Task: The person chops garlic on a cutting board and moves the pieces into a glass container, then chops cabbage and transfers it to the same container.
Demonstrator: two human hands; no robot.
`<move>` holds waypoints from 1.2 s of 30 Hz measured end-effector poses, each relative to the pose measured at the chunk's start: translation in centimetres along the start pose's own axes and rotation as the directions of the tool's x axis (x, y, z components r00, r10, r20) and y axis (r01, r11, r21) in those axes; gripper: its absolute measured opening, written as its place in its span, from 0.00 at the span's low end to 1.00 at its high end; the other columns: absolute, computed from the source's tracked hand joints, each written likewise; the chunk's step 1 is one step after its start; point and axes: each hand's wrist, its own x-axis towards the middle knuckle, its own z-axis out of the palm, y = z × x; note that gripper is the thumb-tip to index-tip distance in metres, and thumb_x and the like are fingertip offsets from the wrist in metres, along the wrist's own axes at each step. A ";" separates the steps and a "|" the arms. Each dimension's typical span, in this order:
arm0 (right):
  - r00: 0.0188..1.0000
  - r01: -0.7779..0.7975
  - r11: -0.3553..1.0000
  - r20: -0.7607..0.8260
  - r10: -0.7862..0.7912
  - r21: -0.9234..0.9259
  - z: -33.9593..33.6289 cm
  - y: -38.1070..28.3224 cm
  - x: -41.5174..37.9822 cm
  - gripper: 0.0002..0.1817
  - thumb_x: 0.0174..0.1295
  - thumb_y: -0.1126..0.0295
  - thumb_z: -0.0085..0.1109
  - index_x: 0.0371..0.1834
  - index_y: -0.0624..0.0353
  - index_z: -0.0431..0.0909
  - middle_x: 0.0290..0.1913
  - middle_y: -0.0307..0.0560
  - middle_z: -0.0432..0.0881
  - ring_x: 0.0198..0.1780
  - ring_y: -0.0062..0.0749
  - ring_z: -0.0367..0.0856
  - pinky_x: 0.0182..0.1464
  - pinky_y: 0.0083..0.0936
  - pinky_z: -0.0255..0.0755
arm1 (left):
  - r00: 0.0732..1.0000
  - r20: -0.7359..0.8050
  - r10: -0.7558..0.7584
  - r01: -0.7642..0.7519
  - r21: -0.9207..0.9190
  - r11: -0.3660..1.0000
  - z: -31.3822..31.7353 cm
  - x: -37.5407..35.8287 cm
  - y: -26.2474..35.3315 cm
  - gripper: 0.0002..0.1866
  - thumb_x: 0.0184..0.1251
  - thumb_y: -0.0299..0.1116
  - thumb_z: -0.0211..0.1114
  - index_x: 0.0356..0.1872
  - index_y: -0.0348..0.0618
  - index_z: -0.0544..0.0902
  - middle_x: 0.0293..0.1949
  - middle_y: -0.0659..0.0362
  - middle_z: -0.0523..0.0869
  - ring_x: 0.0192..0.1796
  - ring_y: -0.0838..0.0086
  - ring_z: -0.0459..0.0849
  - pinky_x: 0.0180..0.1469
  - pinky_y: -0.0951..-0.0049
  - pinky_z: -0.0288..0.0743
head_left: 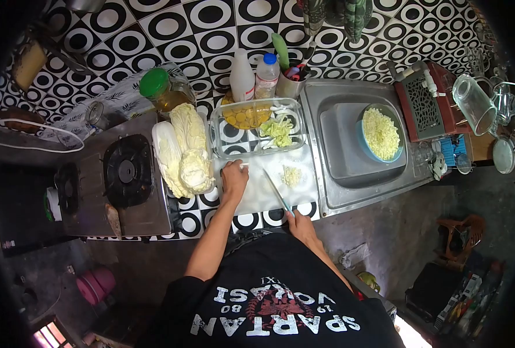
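The right hand [302, 227] has its fingers closed around the handle of a knife [277, 191], and the blade lies low over the white cutting board [257, 197] on the bench [247, 223]. The left hand [234, 181] is at the left edge of this board, with fingers bent near a small white piece [244, 166]; I cannot tell if they grip it. A small heap of chopped cabbage [292, 176] is on the board, to the right of the blade. Just behind, the glass dish [257, 155] contains cut leaves [276, 132], and whole cabbages [196, 168] lie at the left. In the sink [338, 165] stands a blue bowl [362, 142], full of chopped pieces.

The step in hand seems to be the fine cutting. In my judgement, the next cut calls for a piece held steady, with the left fingers away from the edge.
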 end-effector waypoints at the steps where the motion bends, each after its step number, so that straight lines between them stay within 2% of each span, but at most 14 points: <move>1: 1.000 0.000 1.000 -0.008 0.000 0.022 0.1 0.0 -0.1 0.25 0.68 0.51 0.39 0.33 0.67 0.72 0.28 0.71 0.77 0.37 0.68 0.75 0.39 0.52 0.67 | 1.000 0.003 -0.001 0.001 0.000 1.000 0.0 0.0 -0.2 0.14 0.46 0.30 0.69 0.36 0.37 0.83 0.28 0.47 0.81 0.32 0.56 0.80 0.37 0.62 0.74; 4: 0.998 -0.033 0.997 -0.049 0.036 0.064 0.2 0.2 -0.1 0.26 0.67 0.50 0.39 0.33 0.66 0.72 0.28 0.71 0.77 0.37 0.68 0.75 0.39 0.52 0.67 | 0.994 0.095 0.062 -0.059 -0.036 0.998 0.2 -0.7 -0.6 0.11 0.45 0.28 0.67 0.33 0.39 0.83 0.30 0.48 0.81 0.33 0.56 0.81 0.38 0.62 0.74; 6: 0.997 -0.042 0.997 -0.059 0.045 0.060 0.5 0.4 -0.3 0.26 0.67 0.50 0.40 0.33 0.66 0.72 0.29 0.71 0.76 0.37 0.68 0.74 0.39 0.52 0.67 | 0.966 0.170 0.194 -0.185 -0.068 0.980 0.4 -1.2 -0.4 0.10 0.45 0.26 0.65 0.32 0.40 0.84 0.31 0.48 0.82 0.34 0.56 0.81 0.39 0.63 0.75; 7: 0.997 -0.040 0.998 -0.069 0.044 0.054 0.6 0.4 -0.3 0.26 0.67 0.50 0.40 0.33 0.66 0.72 0.29 0.71 0.76 0.37 0.68 0.74 0.38 0.52 0.66 | 0.964 0.174 0.201 -0.191 -0.071 0.979 0.5 -1.5 -0.2 0.10 0.45 0.26 0.65 0.32 0.40 0.84 0.31 0.48 0.82 0.34 0.56 0.81 0.39 0.63 0.75; 9: 0.996 -0.037 0.997 -0.080 0.042 0.065 1.0 0.4 -0.6 0.26 0.67 0.49 0.40 0.33 0.67 0.72 0.29 0.71 0.76 0.37 0.69 0.74 0.38 0.52 0.66 | 0.887 0.359 0.291 -0.235 -0.191 0.953 0.4 -2.6 0.3 0.09 0.50 0.24 0.62 0.34 0.39 0.83 0.34 0.49 0.81 0.38 0.53 0.80 0.44 0.62 0.74; 10: 0.996 -0.029 0.997 -0.085 0.035 0.074 1.1 0.3 -0.7 0.26 0.67 0.49 0.40 0.32 0.67 0.72 0.29 0.71 0.76 0.37 0.69 0.74 0.38 0.52 0.66 | 0.867 0.426 0.260 -0.203 -0.174 0.964 0.1 -3.2 0.9 0.09 0.50 0.24 0.61 0.35 0.41 0.83 0.34 0.51 0.81 0.40 0.55 0.80 0.45 0.63 0.74; 11: 0.995 -0.033 0.997 -0.087 0.039 0.075 1.2 0.3 -0.8 0.26 0.67 0.49 0.40 0.32 0.67 0.72 0.29 0.71 0.76 0.37 0.69 0.74 0.38 0.52 0.66 | 0.864 0.429 0.262 -0.204 -0.175 0.963 0.3 -3.6 1.0 0.09 0.50 0.24 0.61 0.35 0.41 0.83 0.34 0.51 0.81 0.40 0.55 0.80 0.45 0.63 0.74; 13: 0.996 -0.032 0.997 -0.078 0.038 0.071 1.3 0.0 -1.2 0.27 0.67 0.49 0.40 0.31 0.67 0.71 0.28 0.71 0.76 0.37 0.69 0.73 0.38 0.52 0.66 | 0.852 0.371 0.369 -0.340 -0.143 0.930 0.7 -4.1 0.8 0.12 0.48 0.25 0.64 0.37 0.40 0.83 0.35 0.51 0.82 0.40 0.56 0.80 0.43 0.65 0.74; 18: 0.995 -0.048 0.991 -0.083 0.058 0.121 1.6 0.2 -1.9 0.27 0.67 0.49 0.40 0.30 0.67 0.70 0.27 0.70 0.76 0.37 0.69 0.74 0.37 0.51 0.65 | 0.886 0.360 0.293 -0.242 -0.181 0.953 -0.2 -4.6 1.2 0.16 0.50 0.26 0.63 0.44 0.45 0.82 0.40 0.53 0.80 0.45 0.57 0.77 0.49 0.63 0.73; 20: 0.994 -0.048 0.990 -0.094 0.061 0.135 1.8 0.5 -2.0 0.27 0.67 0.49 0.40 0.30 0.67 0.70 0.27 0.70 0.76 0.37 0.68 0.74 0.37 0.51 0.66 | 0.845 0.381 0.375 -0.345 -0.147 0.927 -0.7 -4.5 1.4 0.15 0.50 0.27 0.64 0.42 0.46 0.84 0.39 0.55 0.79 0.45 0.59 0.76 0.49 0.64 0.72; 27: 0.992 -0.049 0.992 -0.111 0.062 0.121 1.6 0.1 -2.7 0.26 0.67 0.50 0.40 0.34 0.68 0.72 0.28 0.70 0.76 0.38 0.68 0.74 0.38 0.51 0.66 | 0.825 0.470 0.313 -0.353 -0.003 0.935 -0.3 -4.8 2.2 0.06 0.51 0.31 0.65 0.31 0.44 0.85 0.36 0.56 0.78 0.43 0.62 0.76 0.48 0.65 0.72; 30: 0.991 -0.054 0.990 -0.117 0.070 0.133 1.6 0.2 -2.8 0.26 0.67 0.51 0.41 0.34 0.68 0.72 0.28 0.70 0.76 0.38 0.68 0.74 0.38 0.51 0.66 | 0.843 0.419 0.338 -0.387 0.035 0.921 -0.3 -5.1 1.8 0.06 0.52 0.32 0.65 0.30 0.42 0.84 0.36 0.55 0.79 0.43 0.61 0.76 0.47 0.65 0.72; 33: 0.990 -0.051 0.989 -0.120 0.067 0.136 1.7 0.4 -2.8 0.25 0.67 0.51 0.42 0.34 0.68 0.72 0.28 0.71 0.76 0.38 0.68 0.74 0.38 0.51 0.66 | 0.878 0.328 0.349 -0.365 -0.014 0.931 0.4 -5.4 1.0 0.08 0.49 0.30 0.67 0.31 0.41 0.85 0.35 0.53 0.80 0.40 0.59 0.78 0.45 0.64 0.72; 36: 0.992 -0.044 0.989 -0.110 0.060 0.144 1.7 0.3 -2.8 0.25 0.67 0.52 0.42 0.34 0.68 0.72 0.28 0.70 0.76 0.38 0.68 0.74 0.38 0.51 0.66 | 0.913 0.304 0.271 -0.263 -0.066 0.962 0.8 -5.7 0.9 0.08 0.53 0.28 0.64 0.34 0.39 0.83 0.38 0.51 0.78 0.44 0.57 0.77 0.47 0.62 0.72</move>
